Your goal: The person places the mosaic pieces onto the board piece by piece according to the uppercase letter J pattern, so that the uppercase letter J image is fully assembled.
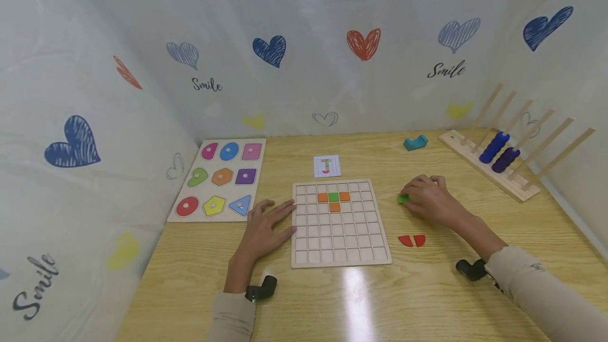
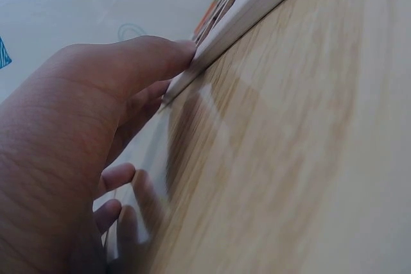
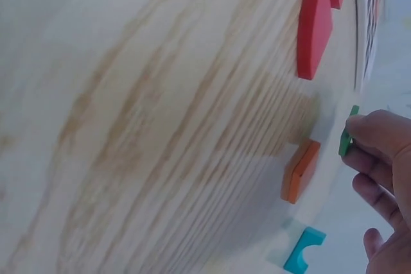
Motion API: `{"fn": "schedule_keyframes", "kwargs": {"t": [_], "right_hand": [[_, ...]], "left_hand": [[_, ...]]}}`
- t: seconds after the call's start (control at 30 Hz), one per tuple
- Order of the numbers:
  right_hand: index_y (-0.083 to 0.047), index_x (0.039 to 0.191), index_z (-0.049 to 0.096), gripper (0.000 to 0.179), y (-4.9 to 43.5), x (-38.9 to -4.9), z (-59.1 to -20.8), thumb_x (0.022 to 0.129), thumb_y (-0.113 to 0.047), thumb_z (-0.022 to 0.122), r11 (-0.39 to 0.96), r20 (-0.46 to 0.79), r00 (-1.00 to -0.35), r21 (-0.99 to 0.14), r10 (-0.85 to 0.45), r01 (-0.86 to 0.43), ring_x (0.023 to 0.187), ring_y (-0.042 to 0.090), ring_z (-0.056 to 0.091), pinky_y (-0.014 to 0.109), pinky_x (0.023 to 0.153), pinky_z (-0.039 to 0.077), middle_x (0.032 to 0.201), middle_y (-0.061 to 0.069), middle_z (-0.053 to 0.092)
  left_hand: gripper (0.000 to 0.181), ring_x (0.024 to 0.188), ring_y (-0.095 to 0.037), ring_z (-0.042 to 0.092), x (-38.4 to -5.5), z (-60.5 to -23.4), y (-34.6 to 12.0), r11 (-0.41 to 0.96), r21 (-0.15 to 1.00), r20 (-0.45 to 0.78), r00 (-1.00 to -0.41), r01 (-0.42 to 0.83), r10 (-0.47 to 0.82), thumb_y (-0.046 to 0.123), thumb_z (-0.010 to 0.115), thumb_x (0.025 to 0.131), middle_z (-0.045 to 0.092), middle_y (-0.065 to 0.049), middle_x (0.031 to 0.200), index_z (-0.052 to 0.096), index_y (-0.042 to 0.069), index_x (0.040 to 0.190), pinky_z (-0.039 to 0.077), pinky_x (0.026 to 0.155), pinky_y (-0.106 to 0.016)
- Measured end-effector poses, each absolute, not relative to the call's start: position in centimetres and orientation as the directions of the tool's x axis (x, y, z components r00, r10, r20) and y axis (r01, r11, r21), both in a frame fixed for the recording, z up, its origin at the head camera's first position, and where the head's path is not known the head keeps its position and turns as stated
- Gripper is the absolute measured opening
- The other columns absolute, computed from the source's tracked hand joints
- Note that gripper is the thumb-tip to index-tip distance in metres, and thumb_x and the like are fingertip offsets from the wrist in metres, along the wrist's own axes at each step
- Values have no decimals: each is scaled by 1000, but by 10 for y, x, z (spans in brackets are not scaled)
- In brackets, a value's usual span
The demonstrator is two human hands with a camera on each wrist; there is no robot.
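My right hand (image 1: pixel 429 199) is pinching a green tile (image 3: pixel 345 142) between thumb and fingertips, the gap standing no wider than the tile; a fingertip hold is probably suiting so thin a piece. I cannot tell whether its lower edge is touching the table (image 1: pixel 313 305). An orange tile (image 3: pixel 300 171) is lying near it in the right wrist view; my knuckles are hiding it from above.

Taking the grid board (image 1: pixel 338 228) as the clock's centre, twelve pointing away from me, the green tile is sitting between two and three o'clock, near the board's edge. My left hand (image 1: pixel 267 228) is resting at nine o'clock, fingers spread and touching that edge, gripping nothing; I judge it is bracing the board against sliding.

Three orange squares and one green square are forming a small T, the placed tiles (image 1: pixel 333 197), in the board's upper cells. Two red pieces (image 1: pixel 419 240) are waiting past three o'clock, likely there for easy reach. A pattern card (image 1: pixel 327 165) is lying at twelve, seemingly where I am able to glance at it.

Further out, a teal piece (image 1: pixel 415 144) is resting between one and two, a peg rack (image 1: pixel 518 188) is standing between two and three, and a shape puzzle (image 1: pixel 212 165) is lying towards ten.
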State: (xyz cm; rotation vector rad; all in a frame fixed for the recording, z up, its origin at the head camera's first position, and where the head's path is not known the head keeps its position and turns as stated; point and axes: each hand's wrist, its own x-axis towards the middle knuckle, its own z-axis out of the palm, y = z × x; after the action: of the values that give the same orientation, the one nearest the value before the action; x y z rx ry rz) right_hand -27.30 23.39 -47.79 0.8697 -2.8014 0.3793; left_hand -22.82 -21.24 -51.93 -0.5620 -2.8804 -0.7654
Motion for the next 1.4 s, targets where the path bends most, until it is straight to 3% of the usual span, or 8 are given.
{"fn": "schedule_keyframes", "kwargs": {"t": [0.3,1.4], "right_hand": [[-8,97,76,21,225,-274,-475,78,-9,84,748,328,-762,-198,-559,-634,103,30,56,59,85,27,103,7,72],[-10,96,76,22,197,-267,-462,77,-6,86,692,359,-704,-188,-612,-697,102,28,57,56,85,28,101,4,71]], "left_hand": [[55,136,-29,33,-228,-519,-212,799,463,199,-924,383,327,48,65,91,47,17,150,58,30,143,24,104,-55],[55,137,-28,32,-228,-517,-213,803,472,177,-931,364,318,48,65,91,47,17,150,58,31,143,24,104,-54]]}}
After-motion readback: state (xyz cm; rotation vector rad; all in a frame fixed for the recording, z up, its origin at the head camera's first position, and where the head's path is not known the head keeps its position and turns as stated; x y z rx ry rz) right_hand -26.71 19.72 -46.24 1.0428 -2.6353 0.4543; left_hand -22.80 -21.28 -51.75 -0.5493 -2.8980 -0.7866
